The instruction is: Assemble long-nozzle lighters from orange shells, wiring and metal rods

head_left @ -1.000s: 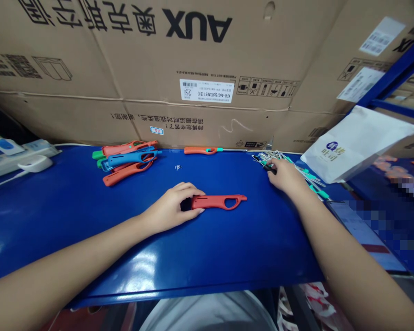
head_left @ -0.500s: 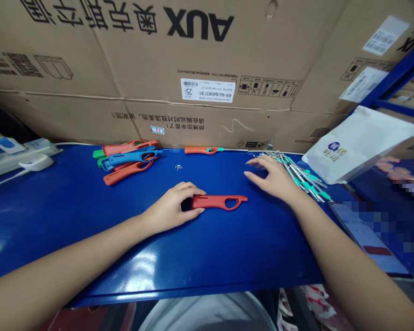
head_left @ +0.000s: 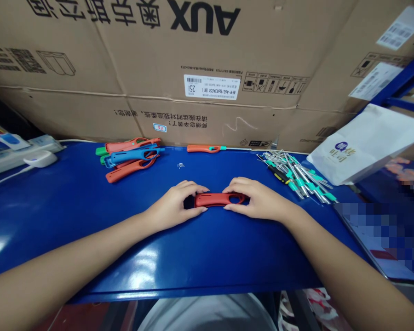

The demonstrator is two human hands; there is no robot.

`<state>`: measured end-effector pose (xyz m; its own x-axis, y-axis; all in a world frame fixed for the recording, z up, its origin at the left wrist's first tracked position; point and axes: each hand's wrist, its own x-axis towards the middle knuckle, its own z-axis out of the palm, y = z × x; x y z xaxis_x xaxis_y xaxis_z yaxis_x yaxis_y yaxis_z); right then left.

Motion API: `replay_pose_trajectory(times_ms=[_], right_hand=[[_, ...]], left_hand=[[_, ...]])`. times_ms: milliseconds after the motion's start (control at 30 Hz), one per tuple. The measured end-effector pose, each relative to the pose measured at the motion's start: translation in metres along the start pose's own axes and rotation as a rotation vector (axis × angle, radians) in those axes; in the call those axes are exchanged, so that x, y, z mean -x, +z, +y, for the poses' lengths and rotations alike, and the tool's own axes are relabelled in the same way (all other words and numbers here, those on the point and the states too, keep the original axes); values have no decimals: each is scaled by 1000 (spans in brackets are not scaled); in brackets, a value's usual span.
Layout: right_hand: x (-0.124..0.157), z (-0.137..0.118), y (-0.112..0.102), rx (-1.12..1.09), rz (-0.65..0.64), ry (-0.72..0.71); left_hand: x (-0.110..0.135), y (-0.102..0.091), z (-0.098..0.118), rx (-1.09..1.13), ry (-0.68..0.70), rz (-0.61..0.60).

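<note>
A red lighter casing (head_left: 212, 199) lies lengthwise on the blue table in front of me. My left hand (head_left: 174, 204) pinches its left end between thumb and fingers. At the other end, around the trigger loop, my right hand (head_left: 253, 198) is closed on the same casing. Behind it lies an orange lighter (head_left: 202, 148) with a green trigger and a long metal rod. Beyond my right hand is a pile of metal rods with green parts (head_left: 305, 179), and a black-and-yellow tool (head_left: 278, 174) lies among them.
Orange, blue and green lighter casings (head_left: 133, 158) are heaped at the back left. Small white bits (head_left: 181, 166) lie near the middle. A large cardboard box (head_left: 141, 105) walls off the back. A power strip (head_left: 44, 148) stands left, a white paper bag (head_left: 365, 145) right, near a partly blurred screen (head_left: 382, 255).
My right hand has come from beside the rod pile down and left to the red casing and closed on its loop end. My left hand keeps its hold. The black-and-yellow tool is now uncovered.
</note>
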<state>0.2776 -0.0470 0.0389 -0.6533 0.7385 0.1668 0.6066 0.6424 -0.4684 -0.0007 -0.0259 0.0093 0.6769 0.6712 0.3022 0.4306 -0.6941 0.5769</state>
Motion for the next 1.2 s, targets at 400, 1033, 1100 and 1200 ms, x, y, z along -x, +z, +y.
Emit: replay_pose_trajectory(times_ms=[400, 1033, 1100, 1200], right_hand=[[3, 2, -12, -60, 252, 123], [0, -10, 8, 58, 29, 53], [1, -11, 2, 82, 12, 68], [5, -11, -5, 93, -49, 73]], left_hand=[[0, 3, -3, -21, -27, 20], [-1, -1, 1, 0, -4, 4], [-1, -2, 3, -2, -6, 20], [0, -4, 8, -34, 28, 68]])
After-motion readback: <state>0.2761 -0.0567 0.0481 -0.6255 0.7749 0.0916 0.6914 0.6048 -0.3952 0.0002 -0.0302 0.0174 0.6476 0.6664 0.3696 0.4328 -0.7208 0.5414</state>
